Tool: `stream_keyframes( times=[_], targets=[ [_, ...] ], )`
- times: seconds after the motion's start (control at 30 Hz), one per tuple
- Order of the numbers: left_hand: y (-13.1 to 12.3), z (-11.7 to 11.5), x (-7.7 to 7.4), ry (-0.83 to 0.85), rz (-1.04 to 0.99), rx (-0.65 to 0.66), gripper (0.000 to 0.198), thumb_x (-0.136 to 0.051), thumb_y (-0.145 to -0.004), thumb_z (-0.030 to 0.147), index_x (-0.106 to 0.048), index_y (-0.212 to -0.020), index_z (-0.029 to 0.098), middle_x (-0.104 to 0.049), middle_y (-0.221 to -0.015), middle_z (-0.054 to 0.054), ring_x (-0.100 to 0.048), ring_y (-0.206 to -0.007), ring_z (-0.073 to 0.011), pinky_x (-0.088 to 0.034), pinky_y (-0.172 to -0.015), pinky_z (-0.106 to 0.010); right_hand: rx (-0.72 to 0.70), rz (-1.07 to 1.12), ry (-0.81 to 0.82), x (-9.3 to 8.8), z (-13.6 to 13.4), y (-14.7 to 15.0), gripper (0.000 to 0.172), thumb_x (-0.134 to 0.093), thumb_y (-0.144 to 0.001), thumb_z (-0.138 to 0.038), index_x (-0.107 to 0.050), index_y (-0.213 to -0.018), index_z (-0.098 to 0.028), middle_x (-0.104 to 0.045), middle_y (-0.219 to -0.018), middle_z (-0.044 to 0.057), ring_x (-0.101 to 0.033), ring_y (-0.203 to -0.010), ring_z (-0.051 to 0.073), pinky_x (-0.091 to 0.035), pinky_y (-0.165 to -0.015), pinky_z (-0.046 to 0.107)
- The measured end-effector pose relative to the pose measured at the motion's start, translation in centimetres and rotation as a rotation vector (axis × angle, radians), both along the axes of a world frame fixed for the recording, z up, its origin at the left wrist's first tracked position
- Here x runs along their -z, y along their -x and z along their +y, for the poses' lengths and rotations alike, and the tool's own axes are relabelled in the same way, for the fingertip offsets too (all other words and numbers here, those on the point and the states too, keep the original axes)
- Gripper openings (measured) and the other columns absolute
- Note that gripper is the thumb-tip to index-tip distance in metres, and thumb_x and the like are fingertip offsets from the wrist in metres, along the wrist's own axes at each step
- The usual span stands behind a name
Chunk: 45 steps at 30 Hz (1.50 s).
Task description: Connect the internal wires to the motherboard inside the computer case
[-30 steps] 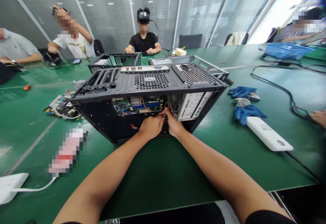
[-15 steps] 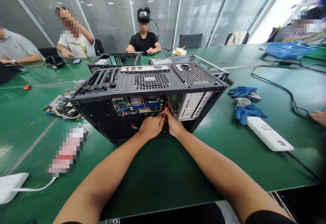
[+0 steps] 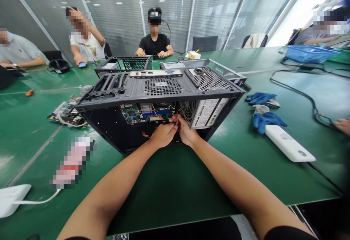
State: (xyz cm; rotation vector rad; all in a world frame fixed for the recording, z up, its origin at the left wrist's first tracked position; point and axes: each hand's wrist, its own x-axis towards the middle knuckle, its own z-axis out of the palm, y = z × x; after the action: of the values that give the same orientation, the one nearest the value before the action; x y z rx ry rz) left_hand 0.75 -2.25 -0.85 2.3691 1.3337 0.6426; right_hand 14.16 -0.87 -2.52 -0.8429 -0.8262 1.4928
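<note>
A black computer case (image 3: 161, 99) lies on the green table with its open side toward me. Inside it I see a motherboard (image 3: 131, 114) and, on the right, a power supply (image 3: 209, 114) with a fan grille and a white label. My left hand (image 3: 163, 135) and my right hand (image 3: 187, 132) meet inside the opening, just left of the power supply. Both have their fingers pinched together around thin cables (image 3: 176, 122), partly hidden by the fingers. A few coloured wires (image 3: 145, 134) hang loose left of my left hand.
Behind the case stand another black case frame (image 3: 131, 63) and a grey one (image 3: 216, 65). A loose circuit board (image 3: 67, 112) and a phone (image 3: 72, 161) lie left. Blue gloves (image 3: 268, 120), a white power bank (image 3: 290, 143) and black cables are right. Several people sit around the table.
My hands stay at the same spot in the case, with only slight finger movement. Across the table at the left, a person's lower hand has moved onto a phone.
</note>
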Motion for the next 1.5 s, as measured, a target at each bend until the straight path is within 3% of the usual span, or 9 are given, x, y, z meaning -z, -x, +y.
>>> stream_keyframes(
  times=[0.13,0.37,0.7,0.87,1.07,1.5],
  targets=[
    [-0.1,-0.1,-0.2,-0.014,0.036,-0.009,0.036,-0.037,-0.099,0.030,-0.067,-0.085,0.015,-0.071,-0.078,-0.008,-0.069,-0.072,-0.0202,-0.052,-0.073,-0.032,-0.031,-0.001,-0.007,-0.1,0.0,-0.1,0.044,-0.075,-0.064,-0.065,-0.063,-0.080,-0.025,-0.071,-0.084,0.002,-0.063,-0.091,0.023,-0.046,-0.077,0.038],
    [-0.3,-0.7,-0.6,-0.066,0.281,-0.148,0.039,-0.035,-0.099,0.036,-0.068,-0.106,0.016,-0.074,-0.091,-0.013,-0.072,-0.081,-0.0263,-0.056,-0.075,-0.038,0.028,-0.015,0.000,-0.3,-0.2,0.3,0.045,-0.075,-0.064,-0.065,-0.056,-0.071,-0.025,-0.070,-0.080,0.001,-0.064,-0.098,0.025,-0.046,-0.080,0.038],
    [-0.7,-1.2,-1.5,-0.140,0.479,-0.196,0.038,-0.034,-0.100,0.032,-0.062,-0.117,0.013,-0.072,-0.092,-0.017,-0.072,-0.082,-0.0316,-0.057,-0.073,-0.047,0.100,-0.088,0.018,0.0,-0.1,0.7,0.050,-0.074,-0.061,-0.070,-0.055,-0.072,-0.025,-0.070,-0.084,0.003,-0.062,-0.081,0.022,-0.047,-0.069,0.037],
    [-0.3,-0.8,-1.4,-0.082,0.348,-0.148,0.036,-0.036,-0.099,0.033,-0.064,-0.113,0.014,-0.072,-0.097,-0.015,-0.072,-0.087,-0.0295,-0.057,-0.079,-0.045,0.125,-0.081,-0.010,0.0,-0.2,0.7,0.047,-0.074,-0.064,-0.068,-0.055,-0.073,-0.025,-0.067,-0.081,0.002,-0.064,-0.092,0.024,-0.048,-0.072,0.038],
    [0.8,0.4,-0.8,-0.022,0.093,0.010,0.032,-0.039,-0.099,0.032,-0.067,-0.101,0.016,-0.073,-0.098,-0.011,-0.070,-0.094,-0.0246,-0.054,-0.086,-0.037,0.025,-0.060,-0.023,-0.2,-0.3,0.2,0.044,-0.073,-0.067,-0.066,-0.057,-0.076,-0.026,-0.069,-0.086,0.003,-0.064,-0.096,0.026,-0.049,-0.079,0.042],
    [1.0,1.0,-0.5,0.089,-0.066,0.086,0.027,-0.042,-0.097,0.023,-0.068,-0.098,0.016,-0.073,-0.100,-0.009,-0.070,-0.092,-0.0223,-0.052,-0.087,-0.035,0.041,-0.054,-0.021,-0.1,-0.2,0.2,0.043,-0.076,-0.065,-0.061,-0.057,-0.074,-0.024,-0.068,-0.081,0.001,-0.064,-0.088,0.022,-0.048,-0.070,0.035]
  ],
)
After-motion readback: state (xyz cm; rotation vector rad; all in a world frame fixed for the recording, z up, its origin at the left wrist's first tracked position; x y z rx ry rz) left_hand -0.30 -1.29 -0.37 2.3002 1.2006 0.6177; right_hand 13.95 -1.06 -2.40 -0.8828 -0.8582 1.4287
